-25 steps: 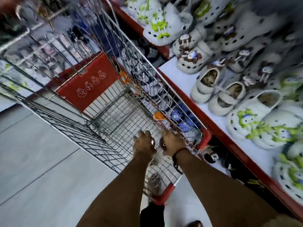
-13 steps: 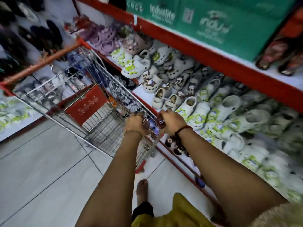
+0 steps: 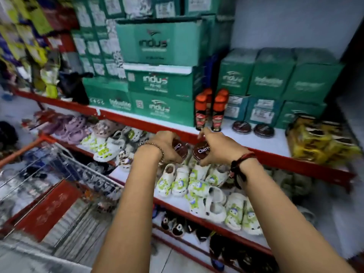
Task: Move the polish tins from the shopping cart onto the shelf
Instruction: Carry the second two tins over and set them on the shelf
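My left hand (image 3: 163, 145) grips a round dark-red polish tin (image 3: 179, 149) and my right hand (image 3: 216, 146) grips a second tin (image 3: 201, 150) with white lettering. Both hands hover side by side just below the red front edge of the upper shelf (image 3: 256, 140). Two more polish tins (image 3: 241, 126) (image 3: 264, 130) lie flat on that white shelf, to the right of my hands. The wire shopping cart (image 3: 59, 196) stands at the lower left, its red flap visible; its contents are blurred.
Tall polish bottles with orange caps (image 3: 201, 111) stand on the shelf just behind my hands. Green cardboard boxes (image 3: 161, 83) are stacked behind them. Yellow packs (image 3: 319, 140) sit at the shelf's right. White clogs (image 3: 197, 186) fill the shelf below.
Both hands have lifted out of the cart, each with a tin, and risen to the upper shelf's edge. My view has swung up from the cart to the shelves.
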Demonstrator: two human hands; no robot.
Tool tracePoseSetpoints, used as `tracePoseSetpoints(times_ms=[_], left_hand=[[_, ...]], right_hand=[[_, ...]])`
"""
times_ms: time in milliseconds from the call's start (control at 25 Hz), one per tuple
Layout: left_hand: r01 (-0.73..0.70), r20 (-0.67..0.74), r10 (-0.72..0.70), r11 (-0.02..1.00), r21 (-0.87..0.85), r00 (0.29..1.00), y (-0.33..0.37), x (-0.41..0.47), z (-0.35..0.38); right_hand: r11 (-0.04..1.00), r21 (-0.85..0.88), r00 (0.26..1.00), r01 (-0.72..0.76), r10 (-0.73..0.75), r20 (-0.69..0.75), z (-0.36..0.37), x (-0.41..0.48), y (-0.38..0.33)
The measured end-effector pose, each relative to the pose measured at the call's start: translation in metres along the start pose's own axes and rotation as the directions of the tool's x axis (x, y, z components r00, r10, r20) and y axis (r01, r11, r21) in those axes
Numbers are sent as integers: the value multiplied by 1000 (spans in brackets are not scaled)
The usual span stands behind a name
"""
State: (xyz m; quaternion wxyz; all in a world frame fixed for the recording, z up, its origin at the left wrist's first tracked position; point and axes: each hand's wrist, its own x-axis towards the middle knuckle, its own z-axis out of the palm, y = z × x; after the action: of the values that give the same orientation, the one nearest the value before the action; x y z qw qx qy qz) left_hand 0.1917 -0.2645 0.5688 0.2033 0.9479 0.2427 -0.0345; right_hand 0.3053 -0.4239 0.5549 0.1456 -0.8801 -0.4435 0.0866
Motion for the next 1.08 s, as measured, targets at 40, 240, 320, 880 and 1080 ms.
tracePoseSetpoints(times_ms=[40, 240, 320, 880, 1080], left_hand=[[-53, -1, 53, 999, 3, 999, 19, 8, -3], [-282, 60, 281, 959, 21, 958, 106, 64, 14], [-329, 66, 326, 944, 38, 943, 131, 85, 28], [-322, 114, 310, 940, 114, 944, 156, 155, 62], [-290, 197, 257, 943, 161, 946, 157, 158, 48]], right_hand=[[999, 4, 998, -47, 47, -29, -12, -5, 13], [957, -15, 951, -289, 285, -118, -58, -24, 93], [925, -11, 917, -379, 374, -140, -63, -25, 118], [834, 44, 829, -550, 552, -86, -63, 6, 159], [803, 105, 804, -587, 593, -40, -67, 1, 157]])
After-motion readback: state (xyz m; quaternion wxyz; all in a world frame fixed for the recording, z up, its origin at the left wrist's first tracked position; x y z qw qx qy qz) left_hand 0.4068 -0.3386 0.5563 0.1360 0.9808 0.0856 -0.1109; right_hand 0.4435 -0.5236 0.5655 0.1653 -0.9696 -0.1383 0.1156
